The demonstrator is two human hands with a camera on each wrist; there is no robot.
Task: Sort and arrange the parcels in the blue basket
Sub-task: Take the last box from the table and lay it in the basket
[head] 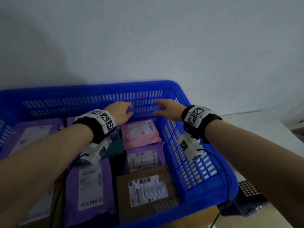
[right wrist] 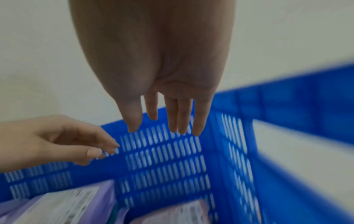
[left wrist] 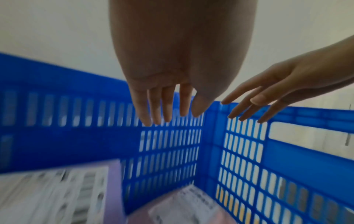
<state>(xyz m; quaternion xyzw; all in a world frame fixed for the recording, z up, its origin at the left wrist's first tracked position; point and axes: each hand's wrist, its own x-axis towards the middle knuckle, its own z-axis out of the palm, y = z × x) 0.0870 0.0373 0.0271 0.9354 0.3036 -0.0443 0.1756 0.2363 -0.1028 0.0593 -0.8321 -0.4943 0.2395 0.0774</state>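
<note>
**Operator:** Starting at my hands. My left hand [head: 120,112] is empty, fingers loosely curled in the head view and hanging fairly straight in its wrist view. My right hand [head: 167,108] is empty too, fingers spread and relaxed. Both hover over the far right corner of the blue basket [head: 92,89], close to its slotted far wall, touching nothing I can make out.

**Supervisor:** And the parcels?

**Operator:** Lying label-up on the basket floor. Directly under my hands, at about 6 o'clock from them, is the pink parcel [head: 139,131]. Nearer me in the same column come a purple parcel [head: 144,157] and then the brown box [head: 146,188]. A second purple parcel [head: 89,183] lies at 9 o'clock from the box, with a teal packet [head: 117,143] partly hidden beyond it by my left wrist. More purple sits at the far left.

**Supervisor:** Which step is this?

**Operator:** I judge it's between placements: the right column looks tidy and nothing is in hand.

**Supervisor:** Next?

**Operator:** Probably lowering both hands to square up the pink parcel, or moving toward 9 o'clock for the overlapped ones. Soft mailers will sag, so I'd want support from both sides.
</note>
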